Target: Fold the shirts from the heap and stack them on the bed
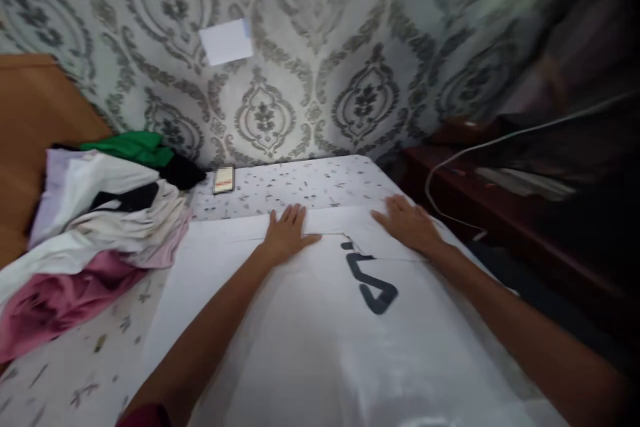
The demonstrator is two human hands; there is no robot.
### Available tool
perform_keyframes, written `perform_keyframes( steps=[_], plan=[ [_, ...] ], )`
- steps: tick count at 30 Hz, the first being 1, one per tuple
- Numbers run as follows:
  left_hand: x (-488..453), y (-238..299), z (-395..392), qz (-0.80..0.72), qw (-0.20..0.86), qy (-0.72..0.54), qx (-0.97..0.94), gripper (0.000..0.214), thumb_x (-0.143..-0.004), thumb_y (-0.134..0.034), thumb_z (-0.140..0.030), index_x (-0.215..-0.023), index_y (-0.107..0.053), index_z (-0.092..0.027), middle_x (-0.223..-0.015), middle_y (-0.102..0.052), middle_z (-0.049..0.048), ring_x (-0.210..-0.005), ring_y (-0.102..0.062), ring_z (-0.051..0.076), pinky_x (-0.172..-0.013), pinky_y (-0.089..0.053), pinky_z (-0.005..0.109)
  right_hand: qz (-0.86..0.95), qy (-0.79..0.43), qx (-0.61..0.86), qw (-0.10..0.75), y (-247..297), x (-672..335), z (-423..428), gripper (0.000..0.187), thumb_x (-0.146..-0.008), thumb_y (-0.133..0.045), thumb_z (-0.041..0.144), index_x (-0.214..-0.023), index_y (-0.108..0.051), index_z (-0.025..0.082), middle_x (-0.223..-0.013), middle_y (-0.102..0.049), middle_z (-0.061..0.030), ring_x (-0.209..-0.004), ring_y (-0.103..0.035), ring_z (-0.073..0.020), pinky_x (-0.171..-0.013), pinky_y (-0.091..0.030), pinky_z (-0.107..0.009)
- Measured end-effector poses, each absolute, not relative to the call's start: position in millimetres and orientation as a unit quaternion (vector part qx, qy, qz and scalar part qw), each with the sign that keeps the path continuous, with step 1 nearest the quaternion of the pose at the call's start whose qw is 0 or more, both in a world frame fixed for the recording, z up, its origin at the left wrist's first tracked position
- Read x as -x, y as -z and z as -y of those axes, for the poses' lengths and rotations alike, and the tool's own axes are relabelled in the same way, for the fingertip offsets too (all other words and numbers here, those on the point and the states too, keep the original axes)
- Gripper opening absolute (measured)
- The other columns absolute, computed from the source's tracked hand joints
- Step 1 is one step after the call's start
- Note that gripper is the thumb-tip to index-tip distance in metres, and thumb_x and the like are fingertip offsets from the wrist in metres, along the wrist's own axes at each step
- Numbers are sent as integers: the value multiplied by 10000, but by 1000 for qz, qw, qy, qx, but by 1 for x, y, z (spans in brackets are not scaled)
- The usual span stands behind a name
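A white garment (pixel 320 320) with dark printed lettering (pixel 373 280) lies spread flat on the bed in front of me. My left hand (pixel 287 232) rests palm down on its far edge, fingers stretched out and together. My right hand (pixel 410 221) lies flat on the same far edge, further right, fingers extended. Both arms reach forward over the cloth. Neither hand holds anything.
A pile of clothes (pixel 95 233) in white, pink, green and black sits at the left on the patterned bedsheet (pixel 300 183). A small phone-like object (pixel 223 179) lies near the wall. A dark wooden table (pixel 500 207) with a white cable (pixel 500 140) stands at the right. A wooden headboard (pixel 35 120) is at far left.
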State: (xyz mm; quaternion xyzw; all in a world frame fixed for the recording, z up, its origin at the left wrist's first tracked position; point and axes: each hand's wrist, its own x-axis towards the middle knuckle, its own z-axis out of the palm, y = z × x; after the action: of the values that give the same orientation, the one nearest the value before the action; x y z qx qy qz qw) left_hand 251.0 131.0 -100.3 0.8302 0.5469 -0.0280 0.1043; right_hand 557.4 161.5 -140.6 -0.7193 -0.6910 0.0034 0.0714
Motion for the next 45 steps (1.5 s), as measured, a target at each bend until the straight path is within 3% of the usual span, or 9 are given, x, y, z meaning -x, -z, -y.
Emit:
perform_keyframes(
  steps=[4, 9, 13, 21, 25, 31, 37, 41, 45],
  plan=[
    [-123, 106, -107, -663, 60, 34, -745, 771, -983, -239, -632, -1586, -227, -152, -1669, -147, 133, -1552, -111, 302, -1221, -130, 600, 717, 26, 693, 66, 159, -570, -174, 734, -975, -270, 578, -1479, -427, 68, -1563, -406, -222, -1476, -328, -330, -1174, -288, -532],
    [-12, 130, -86, -670, -50, -1, -740, 767, -978, -262, -562, -1510, -351, -15, -1607, -308, 230, -1516, -261, 306, -1211, -248, 476, 742, 43, 665, 71, 138, -560, -161, 627, -989, -307, 535, -1439, -477, 133, -1514, -477, -213, -1417, -417, -339, -1133, -321, -570],
    [-1, 139, -89, -648, -71, -26, -758, 745, -963, -272, -546, -1471, -418, -21, -1566, -394, 234, -1488, -322, 327, -1184, -299, 481, 739, 59, 667, 67, 127, -550, -122, 601, -990, -381, 477, -1480, -429, 132, -1580, -381, -217, -1446, -377, -330, -1155, -290, -551],
    [-17, 119, -74, -648, -79, -46, -756, 739, -946, -244, -519, -1396, -500, 9, -1514, -434, 290, -1417, -413, 396, -1153, -340, 542, 741, 64, 664, 76, 131, -552, 40, 474, -1017, -327, 307, -1402, -530, 120, -1476, -529, -197, -1377, -483, -295, -1135, -362, -504],
    [-36, 110, -42, -599, -74, -87, -792, 624, -948, -260, -453, -1337, -542, -55, -1503, -448, 264, -1377, -453, 393, -1101, -405, 544, 744, 83, 652, 122, 131, -569, 112, 400, -995, -385, 293, -1243, -660, 142, -1332, -649, -176, -1232, -607, -285, -1067, -456, -442],
    [-139, 86, -5, -447, 48, -133, -883, 416, -977, -355, -427, -1251, -575, -204, -1283, -634, 86, -1216, -572, 248, -1041, -463, 380, 723, 34, 666, 179, 115, -566, 110, 332, -963, -443, 244, -1155, -702, 163, -1201, -717, -142, -1152, -645, -271, -1021, -494, -415],
    [-279, 74, -32, -348, -35, -65, -935, 325, -992, -396, -210, -1265, -569, -170, -1270, -633, 126, -1155, -570, 272, -949, -470, 407, 699, 8, 701, 142, 94, -544, 22, 464, -880, -531, 138, -1340, -594, 139, -1353, -641, -137, -1271, -556, -265, -1062, -442, -391],
    [-332, 75, -58, -318, -90, -32, -943, 288, -946, -408, -68, -1127, -626, -117, -1142, -676, 160, -1076, -602, 287, -861, -485, 422, 680, 7, 722, 130, 95, -546, -5, 493, -880, -517, 123, -1369, -570, 161, -1256, -691, -139, -1154, -619, -264, -954, -484, -361],
    [-347, 71, -75, -307, -94, -23, -947, 353, -935, -306, -19, -982, -649, -87, -1052, -699, 101, -1094, -615, 244, -868, -469, 392, 668, 9, 735, 116, 98, -552, -9, 419, -916, -473, 131, -1305, -623, 176, -1187, -710, -146, -1047, -661, -256, -877, -490, -332]
  ],
)
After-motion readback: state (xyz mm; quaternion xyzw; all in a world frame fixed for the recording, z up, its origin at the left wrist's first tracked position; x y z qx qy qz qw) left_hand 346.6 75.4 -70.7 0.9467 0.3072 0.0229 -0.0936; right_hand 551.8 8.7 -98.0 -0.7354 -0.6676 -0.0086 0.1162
